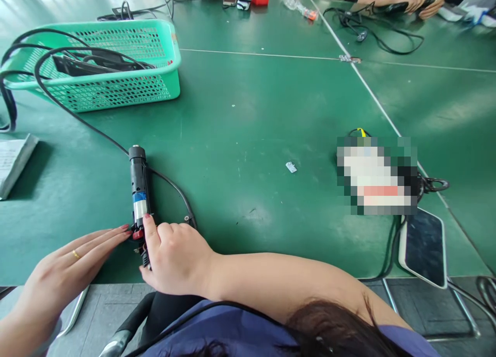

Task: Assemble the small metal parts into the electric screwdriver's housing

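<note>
A black cylindrical device (138, 173) with a blue and silver band lies at the table's near edge, with red parts and a coiled black piece at its lower end. My right hand (180, 259) grips that lower end, index finger along the band and thumb near the coil; the other fingers are curled. From the left, my left hand (72, 264), with a ring on one finger, reaches its straight fingers flat against the device's side. A black cable (172, 184) curves out beside the device. The right hand hides part of the device's lower end.
A green basket (163, 86) holding black cabled devices stands at the back left. A silvery packet (17, 163) lies at the left edge. On the right are a blurred-out object (375, 176) and a phone (424, 248). Other people's hands (422, 4) work across the table.
</note>
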`<action>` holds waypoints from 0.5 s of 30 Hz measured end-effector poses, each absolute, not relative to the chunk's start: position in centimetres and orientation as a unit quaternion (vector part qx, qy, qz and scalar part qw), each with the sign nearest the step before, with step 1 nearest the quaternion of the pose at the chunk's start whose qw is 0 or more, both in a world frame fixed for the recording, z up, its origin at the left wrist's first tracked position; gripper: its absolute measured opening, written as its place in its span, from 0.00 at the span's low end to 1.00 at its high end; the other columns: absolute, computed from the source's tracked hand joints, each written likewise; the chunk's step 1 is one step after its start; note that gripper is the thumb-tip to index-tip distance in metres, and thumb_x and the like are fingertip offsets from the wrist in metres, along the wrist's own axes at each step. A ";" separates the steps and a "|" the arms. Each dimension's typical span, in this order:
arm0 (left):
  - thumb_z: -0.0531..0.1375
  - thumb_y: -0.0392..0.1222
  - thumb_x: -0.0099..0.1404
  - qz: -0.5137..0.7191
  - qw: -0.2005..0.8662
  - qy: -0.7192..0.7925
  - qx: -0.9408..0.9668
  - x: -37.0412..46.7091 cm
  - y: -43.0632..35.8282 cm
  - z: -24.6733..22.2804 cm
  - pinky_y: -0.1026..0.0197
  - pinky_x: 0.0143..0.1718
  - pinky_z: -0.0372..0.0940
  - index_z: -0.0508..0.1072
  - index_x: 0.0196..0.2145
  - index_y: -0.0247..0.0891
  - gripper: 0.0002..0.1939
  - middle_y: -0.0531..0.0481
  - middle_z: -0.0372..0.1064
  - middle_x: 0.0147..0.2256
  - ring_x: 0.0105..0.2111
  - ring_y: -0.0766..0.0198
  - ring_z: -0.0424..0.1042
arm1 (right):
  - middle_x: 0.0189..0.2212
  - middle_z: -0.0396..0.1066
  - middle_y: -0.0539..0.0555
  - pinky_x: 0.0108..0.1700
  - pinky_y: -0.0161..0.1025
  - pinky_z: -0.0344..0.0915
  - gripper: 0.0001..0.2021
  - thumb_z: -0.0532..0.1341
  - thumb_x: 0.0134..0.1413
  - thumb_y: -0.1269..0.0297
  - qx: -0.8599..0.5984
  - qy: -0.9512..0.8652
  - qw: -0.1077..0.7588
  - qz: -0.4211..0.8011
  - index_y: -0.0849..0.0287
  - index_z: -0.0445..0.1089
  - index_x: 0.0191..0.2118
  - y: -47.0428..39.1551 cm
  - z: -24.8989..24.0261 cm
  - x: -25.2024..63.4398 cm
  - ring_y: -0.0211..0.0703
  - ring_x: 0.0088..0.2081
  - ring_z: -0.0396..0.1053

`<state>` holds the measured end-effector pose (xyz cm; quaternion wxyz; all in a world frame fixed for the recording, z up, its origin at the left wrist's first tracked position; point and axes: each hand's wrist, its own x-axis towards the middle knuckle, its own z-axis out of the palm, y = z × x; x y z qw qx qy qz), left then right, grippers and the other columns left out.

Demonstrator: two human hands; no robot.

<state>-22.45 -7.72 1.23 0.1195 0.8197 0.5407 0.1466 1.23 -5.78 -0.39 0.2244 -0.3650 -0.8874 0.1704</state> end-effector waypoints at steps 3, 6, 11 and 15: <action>0.48 0.37 0.64 0.149 0.133 0.530 0.824 -22.2 -7.9 1.7 0.55 0.59 0.61 0.55 0.57 0.74 0.30 0.73 0.64 0.54 0.51 0.62 0.71 | 0.36 0.69 0.63 0.32 0.43 0.66 0.37 0.54 0.57 0.56 -0.354 -0.893 0.220 0.168 0.83 0.46 0.62 -5.6 -0.4 1.4 0.48 0.33 0.67; 0.47 0.38 0.64 0.131 0.133 0.515 0.837 -22.6 -7.9 1.8 0.54 0.59 0.60 0.54 0.58 0.72 0.30 0.69 0.65 0.54 0.52 0.60 0.71 | 0.36 0.69 0.63 0.32 0.43 0.66 0.38 0.54 0.58 0.54 -0.345 -0.898 0.212 0.170 0.83 0.46 0.62 -5.4 -0.3 1.5 0.48 0.34 0.67; 0.48 0.38 0.64 0.104 0.130 0.506 0.846 -23.3 -7.5 1.8 0.52 0.60 0.58 0.51 0.58 0.74 0.31 0.68 0.64 0.54 0.53 0.58 0.69 | 0.37 0.69 0.63 0.35 0.43 0.67 0.40 0.56 0.57 0.52 -0.338 -0.901 0.200 0.186 0.83 0.45 0.62 -5.3 -0.2 1.6 0.48 0.36 0.67; 0.47 0.38 0.65 0.091 0.121 0.504 0.850 -23.4 -7.1 2.1 0.53 0.59 0.59 0.52 0.57 0.76 0.30 0.69 0.65 0.53 0.52 0.60 0.70 | 0.37 0.69 0.64 0.35 0.43 0.67 0.40 0.56 0.57 0.52 -0.339 -0.901 0.192 0.190 0.83 0.45 0.62 -5.2 -0.1 1.7 0.49 0.36 0.67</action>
